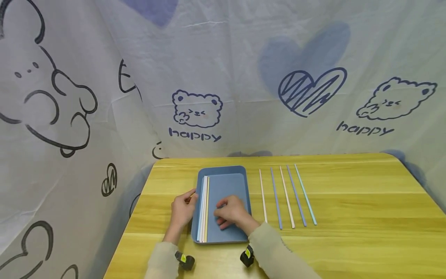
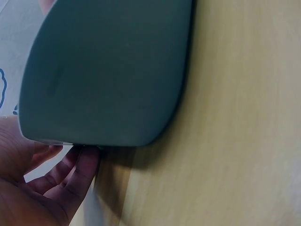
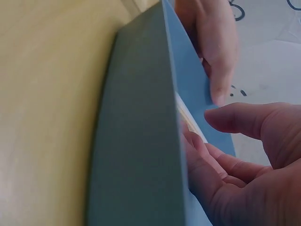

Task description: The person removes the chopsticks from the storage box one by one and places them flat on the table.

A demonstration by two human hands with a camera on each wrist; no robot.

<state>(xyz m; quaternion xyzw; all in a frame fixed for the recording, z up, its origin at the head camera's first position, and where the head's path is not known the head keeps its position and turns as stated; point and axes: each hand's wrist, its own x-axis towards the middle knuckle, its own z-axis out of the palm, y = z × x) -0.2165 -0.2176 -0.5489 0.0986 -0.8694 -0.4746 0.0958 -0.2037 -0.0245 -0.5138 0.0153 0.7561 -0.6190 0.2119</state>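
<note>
A blue rectangular tray [image 1: 228, 184] lies on the table with several thin sticks [image 1: 204, 205] along its left inner side, light blue, whitish and yellow. My left hand [image 1: 182, 209] holds the tray's left side, fingers against the outer wall in the left wrist view. Over the tray floor, just right of those sticks, is my right hand [image 1: 231, 212]. Its fingers are loosely bent and the thumb [image 3: 235, 120] stands apart from them, with nothing showing between. The tray wall hides some of its fingertips in the right wrist view.
To the right of the tray, several more thin sticks [image 1: 285, 197] lie spaced apart on the wooden table [image 1: 366, 201], in white, pink, purple and light blue. A printed cloth [image 1: 244, 116] hangs behind and at the left of the table.
</note>
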